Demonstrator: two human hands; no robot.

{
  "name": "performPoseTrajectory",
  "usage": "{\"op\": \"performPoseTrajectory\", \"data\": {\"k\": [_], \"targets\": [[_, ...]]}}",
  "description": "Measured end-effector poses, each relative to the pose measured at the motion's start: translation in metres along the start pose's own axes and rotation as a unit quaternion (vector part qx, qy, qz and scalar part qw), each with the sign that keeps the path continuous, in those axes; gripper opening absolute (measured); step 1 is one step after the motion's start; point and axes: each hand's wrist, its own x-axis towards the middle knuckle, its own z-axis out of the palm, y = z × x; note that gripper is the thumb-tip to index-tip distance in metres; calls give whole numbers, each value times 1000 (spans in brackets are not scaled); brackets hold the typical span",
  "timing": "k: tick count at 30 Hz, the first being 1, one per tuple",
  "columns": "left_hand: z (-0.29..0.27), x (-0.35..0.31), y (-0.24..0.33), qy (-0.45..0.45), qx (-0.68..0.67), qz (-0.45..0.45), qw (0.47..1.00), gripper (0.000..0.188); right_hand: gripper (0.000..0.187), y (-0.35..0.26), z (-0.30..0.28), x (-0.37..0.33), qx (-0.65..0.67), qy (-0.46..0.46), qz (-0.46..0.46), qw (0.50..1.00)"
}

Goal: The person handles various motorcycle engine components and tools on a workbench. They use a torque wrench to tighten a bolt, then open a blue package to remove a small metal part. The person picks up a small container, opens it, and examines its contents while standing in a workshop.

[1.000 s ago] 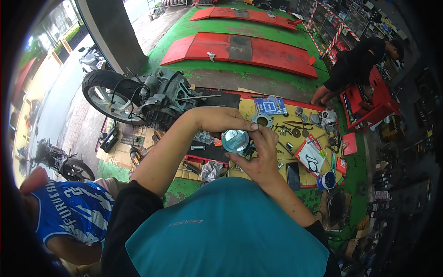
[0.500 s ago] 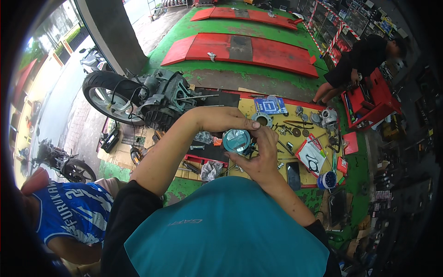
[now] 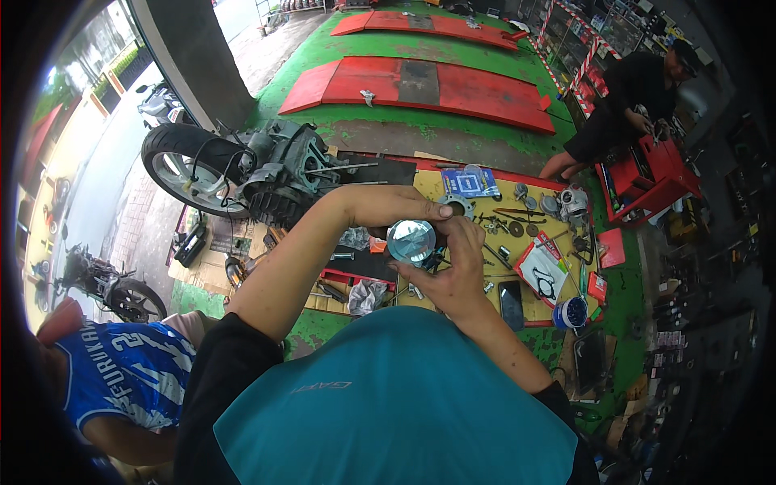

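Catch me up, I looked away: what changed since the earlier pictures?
The co-worker at the red cart has straightened from bending over it. The face of the round metal part catches light differently, perhaps tilted slightly. The right hand still holds it; the left hand stays at its far edge.

White capital letters and a large white numeral stand on the blue-and-white patterned sleeveless jersey [image 3: 133, 372] at lower left. A short word in thin outlined letters crosses the teal cloth shirt with black sleeves [image 3: 396, 396]. The flat rectangular blue packet with a white square design [image 3: 469, 183] bears pale print too fine to read. Dark, illegible print marks the flattened brown cardboard sheet [image 3: 212, 255].
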Motion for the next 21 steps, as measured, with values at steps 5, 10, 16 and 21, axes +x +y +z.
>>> {"op": "performPoseTrajectory", "data": {"k": [5, 10, 16, 21], "targets": [[-1, 2, 1, -28, -5, -37, 999, 80, 62, 0, -1, 0, 12, 0, 5, 1000], [-1, 3, 4, -30, -3, -27, 999, 80, 64, 1, -3, 0, 10, -3, 8, 1000], [-9, 10, -32, 1, -87, 23, 996, 72, 70, -4, -5, -4, -1, 8, 26, 1000], [8, -11, -52, 55, -175, 79, 980, 75, 70, 7, -14, -8, -25, 33, 61, 997]]}}
